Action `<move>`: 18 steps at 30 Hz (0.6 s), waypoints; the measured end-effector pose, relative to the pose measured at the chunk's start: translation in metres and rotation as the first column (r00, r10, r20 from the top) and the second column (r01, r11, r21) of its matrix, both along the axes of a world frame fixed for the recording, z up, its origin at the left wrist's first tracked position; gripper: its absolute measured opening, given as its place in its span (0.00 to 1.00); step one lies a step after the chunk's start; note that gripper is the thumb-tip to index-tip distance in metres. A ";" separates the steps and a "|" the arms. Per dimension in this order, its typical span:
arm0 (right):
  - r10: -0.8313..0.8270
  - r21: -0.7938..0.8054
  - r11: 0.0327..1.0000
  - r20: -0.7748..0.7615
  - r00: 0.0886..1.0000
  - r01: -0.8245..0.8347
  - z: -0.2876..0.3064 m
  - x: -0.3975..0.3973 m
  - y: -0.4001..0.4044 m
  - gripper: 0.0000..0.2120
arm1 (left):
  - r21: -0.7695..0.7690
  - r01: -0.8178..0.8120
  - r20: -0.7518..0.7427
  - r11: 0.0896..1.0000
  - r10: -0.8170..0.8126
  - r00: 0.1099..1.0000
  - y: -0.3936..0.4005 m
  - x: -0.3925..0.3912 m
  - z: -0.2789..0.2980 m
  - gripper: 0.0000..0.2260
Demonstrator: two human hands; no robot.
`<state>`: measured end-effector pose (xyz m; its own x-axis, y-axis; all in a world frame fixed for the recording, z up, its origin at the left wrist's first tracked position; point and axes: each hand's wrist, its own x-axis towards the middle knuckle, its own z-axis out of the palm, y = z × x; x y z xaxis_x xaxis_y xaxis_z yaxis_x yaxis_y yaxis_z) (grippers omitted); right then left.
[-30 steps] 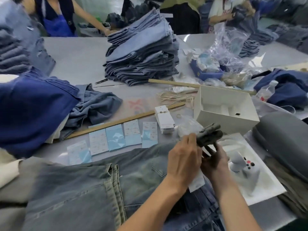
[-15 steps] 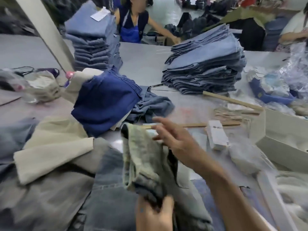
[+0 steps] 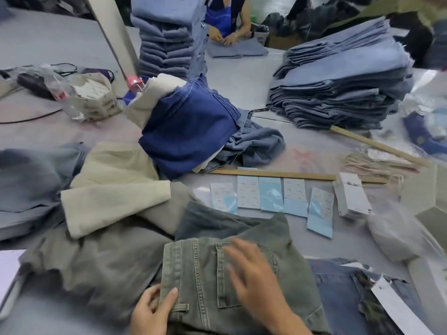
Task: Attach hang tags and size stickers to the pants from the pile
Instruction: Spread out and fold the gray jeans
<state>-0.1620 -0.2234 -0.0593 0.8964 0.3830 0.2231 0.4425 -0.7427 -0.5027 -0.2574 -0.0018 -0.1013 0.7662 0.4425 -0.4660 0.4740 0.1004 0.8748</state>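
Observation:
A grey-green pair of pants (image 3: pixel 196 274) lies folded in front of me, back pocket up. My left hand (image 3: pixel 152 310) grips its waistband edge near a belt loop, thumb on top. My right hand (image 3: pixel 251 274) lies flat on the back pocket, fingers spread and blurred. Blue-and-white size sticker sheets (image 3: pixel 271 199) lie in a row beyond the pants. A stack of white hang tags (image 3: pixel 352 195) sits to their right. At the lower right, a dark blue pair of pants (image 3: pixel 338 291) carries a white tag (image 3: pixel 396 308).
Loose pants in grey, beige (image 3: pixel 113 187) and dark blue (image 3: pixel 188 134) are piled at left and centre. Tall folded denim stacks (image 3: pixel 338 83) stand at the back. A wooden ruler (image 3: pixel 278 175), strings (image 3: pixel 367 163) and a white box (image 3: pixel 425 201) lie at right. A person (image 3: pixel 225 18) works across the table.
The view swung left. The grey-green pants, held up and bunched half a second ago, now lie flat. My right hand came down onto the back pocket; the tagging gun is out of view.

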 end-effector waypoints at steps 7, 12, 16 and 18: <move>-0.602 -0.282 0.774 -0.603 0.523 0.566 0.010 0.057 -0.088 0.43 | 0.083 0.071 -0.174 0.994 -0.056 0.983 0.036 0.030 -0.035 0.17; -0.580 -0.374 0.793 -0.705 0.408 0.480 0.004 0.086 -0.098 0.23 | -0.092 0.203 -0.242 0.975 -0.220 0.945 0.044 0.067 -0.024 0.26; -0.541 -0.391 0.840 -0.652 0.530 0.377 0.011 0.093 -0.087 0.17 | -0.147 0.218 -0.222 0.965 -0.247 0.943 0.038 0.074 -0.027 0.40; -0.530 -0.362 0.848 -0.567 0.631 0.387 0.016 0.087 -0.081 0.12 | -0.079 0.179 -0.190 0.981 -0.191 0.963 0.036 0.069 -0.021 0.43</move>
<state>-0.0753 -0.3046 -0.0434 0.8636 -0.1481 -0.4820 -0.3464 -0.8689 -0.3536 -0.1882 0.0343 -0.1225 0.7235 0.2678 -0.6362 0.6504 0.0443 0.7583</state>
